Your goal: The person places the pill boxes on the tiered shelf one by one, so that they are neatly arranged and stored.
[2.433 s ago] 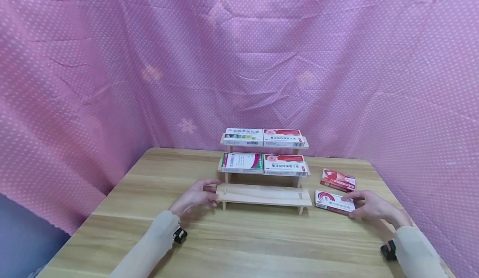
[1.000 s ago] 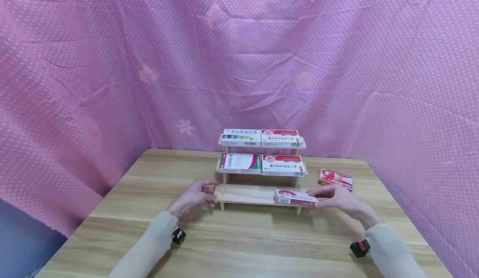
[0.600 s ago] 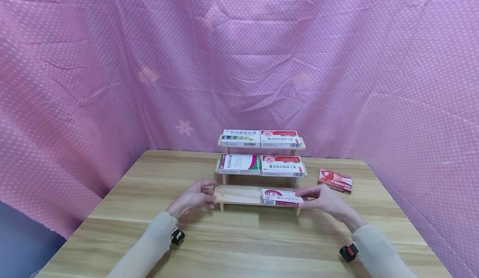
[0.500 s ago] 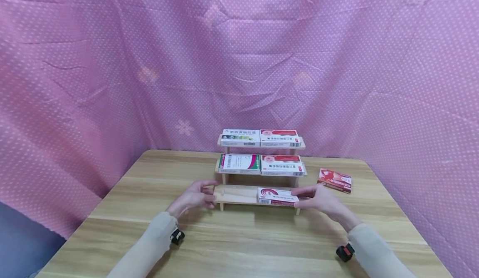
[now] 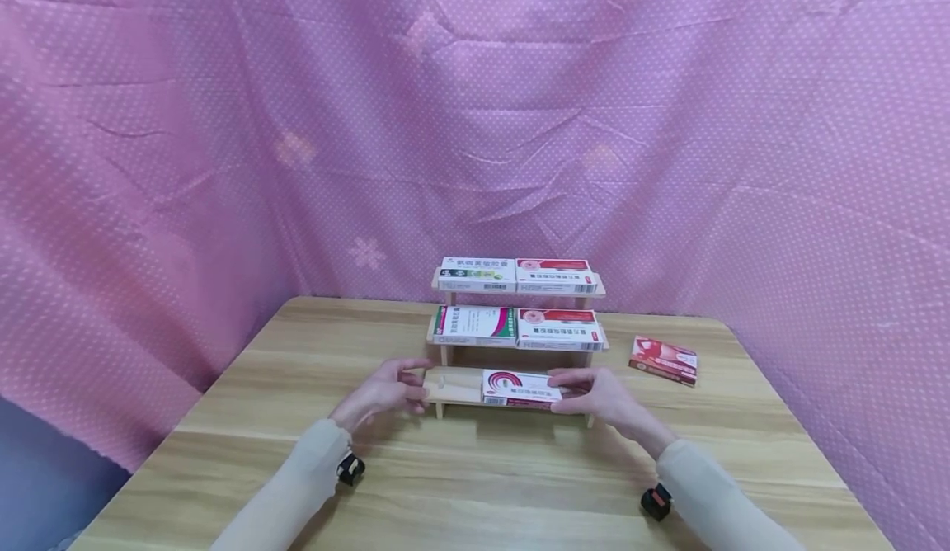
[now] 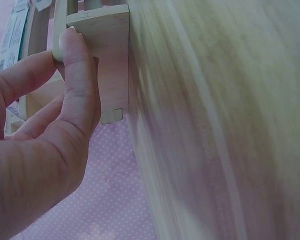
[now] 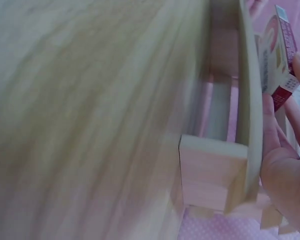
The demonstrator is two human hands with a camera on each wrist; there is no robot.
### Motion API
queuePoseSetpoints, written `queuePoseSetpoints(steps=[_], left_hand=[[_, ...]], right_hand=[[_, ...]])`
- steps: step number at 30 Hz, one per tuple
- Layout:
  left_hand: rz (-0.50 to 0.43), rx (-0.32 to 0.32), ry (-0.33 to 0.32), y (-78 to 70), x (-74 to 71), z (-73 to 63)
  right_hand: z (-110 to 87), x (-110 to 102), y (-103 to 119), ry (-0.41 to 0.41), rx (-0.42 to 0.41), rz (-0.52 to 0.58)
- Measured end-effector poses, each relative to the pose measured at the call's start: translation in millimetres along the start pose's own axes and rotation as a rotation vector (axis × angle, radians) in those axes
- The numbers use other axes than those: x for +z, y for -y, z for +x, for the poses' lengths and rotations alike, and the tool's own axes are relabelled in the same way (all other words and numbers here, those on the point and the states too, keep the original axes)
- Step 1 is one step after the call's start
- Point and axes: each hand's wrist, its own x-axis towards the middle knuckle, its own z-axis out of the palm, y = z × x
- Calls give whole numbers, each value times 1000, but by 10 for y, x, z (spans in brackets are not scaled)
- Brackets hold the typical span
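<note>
A three-tier wooden display shelf (image 5: 454, 387) stands on the table. My left hand (image 5: 382, 392) holds the left end of its lowest board; in the left wrist view, thumb and forefinger (image 6: 27, 74) meet at the board's edge. My right hand (image 5: 610, 405) pinches the right end of a white medicine box (image 5: 512, 383) with a dark red arc design. This box lies over the middle of the lowest board, its long side along the board's front. In the right wrist view the box (image 7: 272, 59) sits between thumb and fingers, tilted slightly off the board.
On the middle tier lie a green-and-white medicine box (image 5: 475, 324) and a red-and-white one (image 5: 560, 328). The top tier bears two more boxes, a white one (image 5: 477, 273) and a red-and-white one (image 5: 555, 275). Right of the shelf, a red box (image 5: 664, 360) lies on the wooden table (image 5: 460, 485). Behind hangs a pink dotted curtain (image 5: 475, 122).
My right hand has picked the arc-design medicine box off the table and brought it left onto the lowest board, then further left along it. My left hand has stayed at the shelf's end.
</note>
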Motion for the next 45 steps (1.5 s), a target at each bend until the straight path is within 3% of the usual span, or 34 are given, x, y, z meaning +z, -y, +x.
queuePoseSetpoints(steps=[16, 26, 45], left_hand=[[3, -3, 1, 29, -24, 54], [20, 12, 4, 44, -18, 50], [-7, -4, -4, 29, -10, 45]], right_hand=[[256, 405, 138, -19, -116, 6], [351, 608, 240, -39, -140, -29], [436, 674, 333, -37, -124, -43]])
